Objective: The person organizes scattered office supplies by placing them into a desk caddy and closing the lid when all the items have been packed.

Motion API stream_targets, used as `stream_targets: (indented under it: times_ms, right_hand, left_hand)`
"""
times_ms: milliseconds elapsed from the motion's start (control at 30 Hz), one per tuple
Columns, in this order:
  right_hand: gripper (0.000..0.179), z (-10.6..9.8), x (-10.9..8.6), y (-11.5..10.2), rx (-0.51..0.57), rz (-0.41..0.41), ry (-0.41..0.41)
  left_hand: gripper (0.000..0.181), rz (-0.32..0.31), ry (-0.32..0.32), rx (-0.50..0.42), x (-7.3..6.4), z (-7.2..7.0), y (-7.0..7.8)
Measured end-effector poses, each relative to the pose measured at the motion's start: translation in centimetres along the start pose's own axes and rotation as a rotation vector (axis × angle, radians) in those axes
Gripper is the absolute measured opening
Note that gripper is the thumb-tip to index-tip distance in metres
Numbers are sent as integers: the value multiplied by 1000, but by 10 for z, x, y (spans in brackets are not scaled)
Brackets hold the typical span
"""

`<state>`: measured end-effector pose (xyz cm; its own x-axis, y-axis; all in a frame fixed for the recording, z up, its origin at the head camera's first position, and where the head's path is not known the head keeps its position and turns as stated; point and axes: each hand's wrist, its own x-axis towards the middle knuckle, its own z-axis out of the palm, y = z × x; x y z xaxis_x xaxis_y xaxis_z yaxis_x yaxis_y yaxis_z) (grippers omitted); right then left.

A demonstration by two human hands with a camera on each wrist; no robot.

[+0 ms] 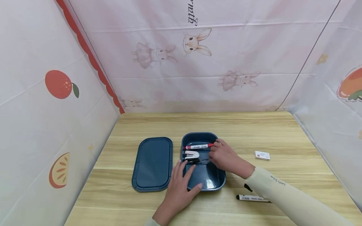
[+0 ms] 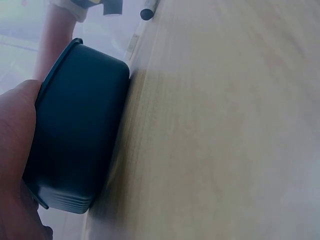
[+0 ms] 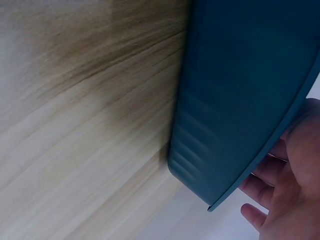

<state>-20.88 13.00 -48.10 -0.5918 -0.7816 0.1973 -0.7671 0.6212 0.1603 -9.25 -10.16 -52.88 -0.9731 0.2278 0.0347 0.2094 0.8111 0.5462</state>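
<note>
A dark blue plastic box [image 1: 207, 185] stands uncovered on the table. Inside, along its left part, lie a red-and-white marker [image 1: 199, 146], a small white-and-pink stapler [image 1: 192, 154] and a black pen [image 1: 194, 161]. My right hand [image 1: 226, 158] reaches over the box's right rim, its fingers curled at the thin right end of the pen, seeming to pinch it. My left hand [image 1: 180, 190] lies over the near left rim with fingers spread, fingertips close to the pen's left end. In both wrist views the box wall [image 2: 80, 120] hides most fingertips.
The flat blue lid [image 1: 154, 164] lies left of the box. To the right is a small white box [image 1: 262, 155]. A white marker with a black end [image 1: 250, 197] lies partly under the right sleeve. Printed cloth walls enclose the table [image 1: 240, 125] at the back and sides.
</note>
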Motion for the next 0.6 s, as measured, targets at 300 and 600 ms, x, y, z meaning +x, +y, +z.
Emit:
stream_targets:
  times_ms: [300,600]
  right_hand:
    - [19,-5,-1,0,38,16,11]
    - [34,-13,-8,3,164,66,60]
  left_hand:
    - [71,-4,0,6,-1,0,1]
    - [71,6,5,12,-1,1,-1]
